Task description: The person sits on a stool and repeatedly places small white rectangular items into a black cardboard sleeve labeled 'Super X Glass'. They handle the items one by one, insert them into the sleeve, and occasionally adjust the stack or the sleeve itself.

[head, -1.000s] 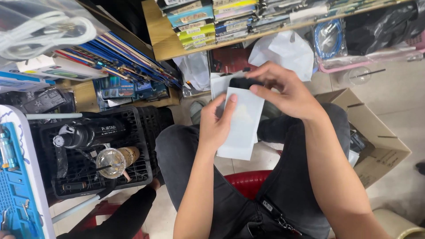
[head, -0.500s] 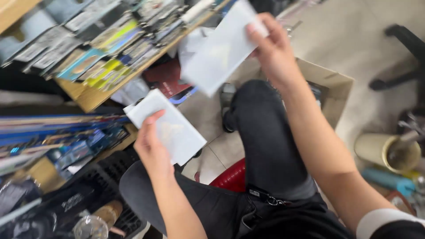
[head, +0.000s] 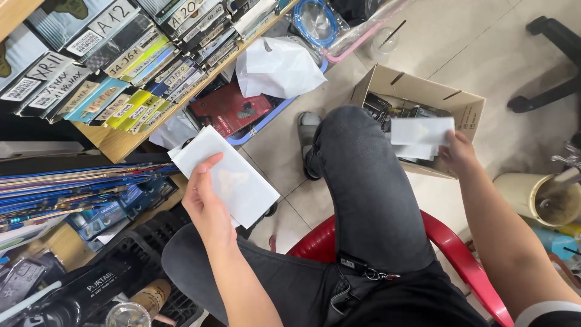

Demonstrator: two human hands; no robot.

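Note:
My left hand [head: 207, 206] grips a flat white rectangular packet [head: 233, 178] by its lower edge, holding it above my left thigh. Out to the right, my right hand [head: 460, 152] pinches a second white packet [head: 422, 131] by its end. That packet hangs over the open cardboard box [head: 465, 106] on the floor, which holds dark packaged items and more white pieces. I sit on a red plastic chair [head: 451, 242] in dark grey trousers.
A wooden shelf [head: 115, 140] packed with flat coloured packages runs along the upper left. Under it lie a crumpled white bag [head: 275, 68] and a red box [head: 227, 108]. A black crate [head: 124, 269] stands lower left, a cream cylinder [head: 532, 197] at right.
My right hand has swung down and right with its white packet, from up near the shelf to over the cardboard box. The left hand keeps its packet. The view has shifted.

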